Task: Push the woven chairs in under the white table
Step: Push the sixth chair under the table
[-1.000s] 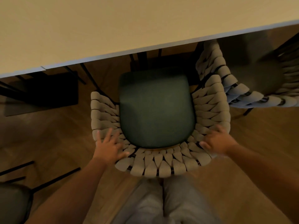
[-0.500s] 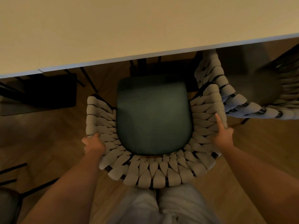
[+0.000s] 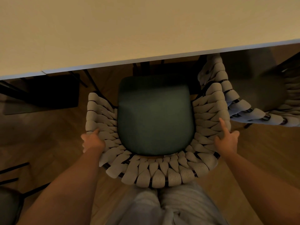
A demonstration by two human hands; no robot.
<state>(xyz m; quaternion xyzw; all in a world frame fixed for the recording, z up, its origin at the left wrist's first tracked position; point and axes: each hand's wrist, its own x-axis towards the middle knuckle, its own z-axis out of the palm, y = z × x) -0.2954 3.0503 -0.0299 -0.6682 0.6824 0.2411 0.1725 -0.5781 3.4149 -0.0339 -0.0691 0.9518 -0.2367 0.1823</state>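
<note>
The woven chair point(image 3: 155, 173) stands near the white table point(image 3: 129, 33), its dark green seat cushion point(image 3: 155, 116) just short of the table's near edge. The left hand point(image 3: 92, 141) grips the left side of the woven backrest, fingers curled round the rim. The right hand point(image 3: 227, 140) holds the right side, index finger extended along the weave. A second woven chair point(image 3: 233, 101) sits to the right, partly under the table.

The chair point(image 3: 155, 174) I'm gripping is chunky woven rope, rough-looking, with a matte green cloth cushion point(image 3: 155, 116). Table point(image 3: 129, 30) top's smooth and matte, floor point(image 3: 48, 135) is wood.
</note>
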